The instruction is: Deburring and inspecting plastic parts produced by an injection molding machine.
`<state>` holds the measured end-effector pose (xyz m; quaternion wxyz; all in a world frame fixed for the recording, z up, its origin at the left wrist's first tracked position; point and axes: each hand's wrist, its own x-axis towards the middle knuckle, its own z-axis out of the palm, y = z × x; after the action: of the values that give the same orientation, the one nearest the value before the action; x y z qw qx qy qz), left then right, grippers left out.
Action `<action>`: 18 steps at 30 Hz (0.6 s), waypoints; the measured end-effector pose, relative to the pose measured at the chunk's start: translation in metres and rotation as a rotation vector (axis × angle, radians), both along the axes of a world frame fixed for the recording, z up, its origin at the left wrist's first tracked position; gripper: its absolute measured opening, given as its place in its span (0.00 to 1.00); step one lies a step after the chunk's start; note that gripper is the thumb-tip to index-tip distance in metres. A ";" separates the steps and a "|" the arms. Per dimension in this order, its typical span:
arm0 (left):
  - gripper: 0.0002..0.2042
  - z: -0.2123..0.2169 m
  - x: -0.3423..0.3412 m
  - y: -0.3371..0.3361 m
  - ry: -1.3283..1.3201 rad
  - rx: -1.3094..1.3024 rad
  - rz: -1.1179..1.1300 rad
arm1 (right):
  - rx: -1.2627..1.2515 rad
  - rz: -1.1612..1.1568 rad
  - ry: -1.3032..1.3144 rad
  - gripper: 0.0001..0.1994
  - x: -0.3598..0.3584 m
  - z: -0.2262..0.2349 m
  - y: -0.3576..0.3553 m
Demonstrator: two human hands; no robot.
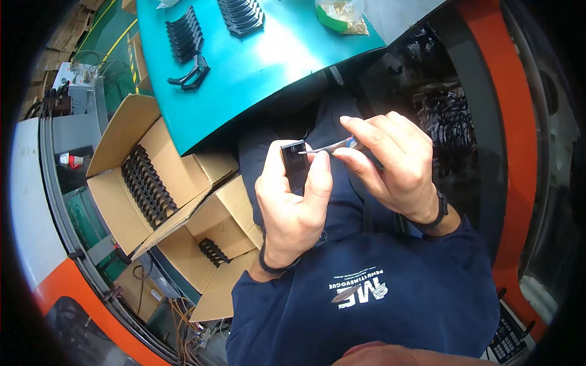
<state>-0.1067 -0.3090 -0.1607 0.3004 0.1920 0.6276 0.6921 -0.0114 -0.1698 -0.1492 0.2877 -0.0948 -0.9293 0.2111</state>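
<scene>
My left hand (292,210) grips a glossy black plastic part (295,160) upright between thumb and fingers, above my lap. In a pinch of thumb and fingers, my right hand (400,165) holds a slim tool with a thin metal blade (326,148). Its handle, mostly hidden in the fingers, shows a bit of blue and red. The blade points left, and its tip meets the part's right edge near my left thumb; whether it presses in, I cannot tell.
Ahead is a teal-topped table (226,91) with two rows of black plastic parts (184,36), a separate black piece (194,74) and a clear bag of small brass-coloured pieces (348,15). To my left, two open cardboard boxes (110,210) hold stacked black parts (146,186).
</scene>
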 end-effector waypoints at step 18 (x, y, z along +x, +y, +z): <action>0.08 -0.007 0.001 0.010 0.086 -0.051 0.019 | -0.047 -0.024 0.049 0.18 -0.001 -0.006 0.010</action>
<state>-0.1058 -0.2985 -0.1674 0.2716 0.2079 0.6591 0.6698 -0.0123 -0.1602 -0.1548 0.3107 -0.1074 -0.9156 0.2315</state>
